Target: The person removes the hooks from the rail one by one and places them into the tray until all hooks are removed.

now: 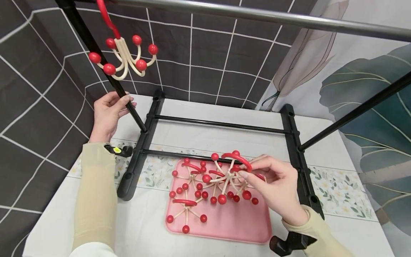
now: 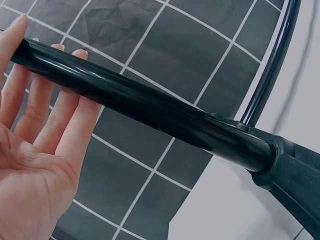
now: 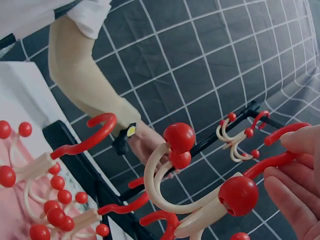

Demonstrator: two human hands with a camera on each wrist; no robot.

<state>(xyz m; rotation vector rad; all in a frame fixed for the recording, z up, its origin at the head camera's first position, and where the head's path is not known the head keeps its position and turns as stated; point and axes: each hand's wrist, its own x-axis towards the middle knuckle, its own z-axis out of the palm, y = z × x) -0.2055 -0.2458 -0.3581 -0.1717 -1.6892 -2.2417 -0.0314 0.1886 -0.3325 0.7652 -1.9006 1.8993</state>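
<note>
My left hand (image 1: 106,116) holds a slanted black upright pole (image 1: 137,117) of a rack, thumb on one side and fingers behind it. In the left wrist view the same pole (image 2: 135,100) runs down into a black foot. My right hand (image 1: 277,184) pinches the red hook (image 3: 270,162) of a cream multi-arm hanger (image 3: 202,212) with red balls on its arm ends, above a pink tray (image 1: 237,230). Several similar hangers (image 1: 186,203) lie on that tray. Another hanger (image 1: 123,53) hangs by its red hook at the rack's upper left.
A silver top bar (image 1: 240,12) crosses overhead. Black base feet (image 1: 141,150) and crossbars (image 1: 221,124) of the rack stand on a white table (image 1: 141,228) with a floral strip. A second pole (image 1: 353,112) slants up on the right. Dark grid-patterned cloth (image 1: 205,60) covers the back.
</note>
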